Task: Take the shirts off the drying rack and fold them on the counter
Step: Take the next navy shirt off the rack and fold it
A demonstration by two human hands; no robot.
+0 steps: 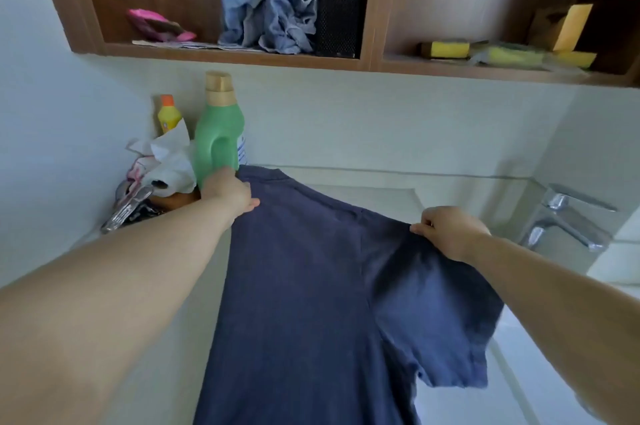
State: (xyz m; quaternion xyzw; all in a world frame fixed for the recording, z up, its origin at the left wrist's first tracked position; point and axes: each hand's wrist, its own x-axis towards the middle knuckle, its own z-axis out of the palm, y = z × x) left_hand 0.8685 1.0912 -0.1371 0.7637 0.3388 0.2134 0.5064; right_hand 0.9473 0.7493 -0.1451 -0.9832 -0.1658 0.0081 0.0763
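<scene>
Left hand [230,192] and right hand [446,230] each pinch a shoulder of the navy shirt [311,303]; soft, light, limp cloth, best held there

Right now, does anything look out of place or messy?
Yes: a crumpled blue cloth is stuffed unfolded in the wooden shelf, and crumpled white paper crowds the green bottle.

A navy T-shirt [304,286] lies spread on the pale tabletop [381,192]. The left hand [227,192] grips its far shoulder beside a green detergent bottle [218,137]; the right hand [450,230] pinches the shirt's other shoulder, toward a chrome faucet [568,220].
</scene>
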